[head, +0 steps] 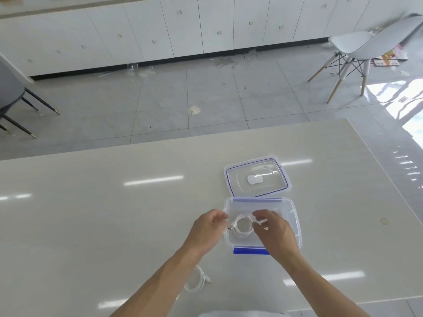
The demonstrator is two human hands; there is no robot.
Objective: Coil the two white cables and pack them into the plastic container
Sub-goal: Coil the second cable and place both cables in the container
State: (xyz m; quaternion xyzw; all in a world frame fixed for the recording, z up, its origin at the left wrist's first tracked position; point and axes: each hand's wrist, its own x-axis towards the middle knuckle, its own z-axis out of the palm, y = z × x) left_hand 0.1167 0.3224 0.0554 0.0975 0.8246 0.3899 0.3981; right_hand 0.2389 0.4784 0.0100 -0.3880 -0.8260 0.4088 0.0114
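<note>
A clear plastic container [295, 216] with blue clips stands open on the table. Inside or just above it is a coiled white cable [242, 232], its plug end pointing left. My right hand [273, 232] pinches the coil's right side with fingertips. My left hand [207, 229] hovers at the container's left rim, fingers curled near the plug; whether it grips the cable I cannot tell. A second white cable [198, 282] lies coiled on the table near me, partly hidden under my left forearm.
The container's clear lid [283, 179] with a blue seal lies flat just behind the container. The pale glossy table [114, 213] ends at a far edge; beyond are floor tiles, a white chair [357, 46] at right and grey chairs at left.
</note>
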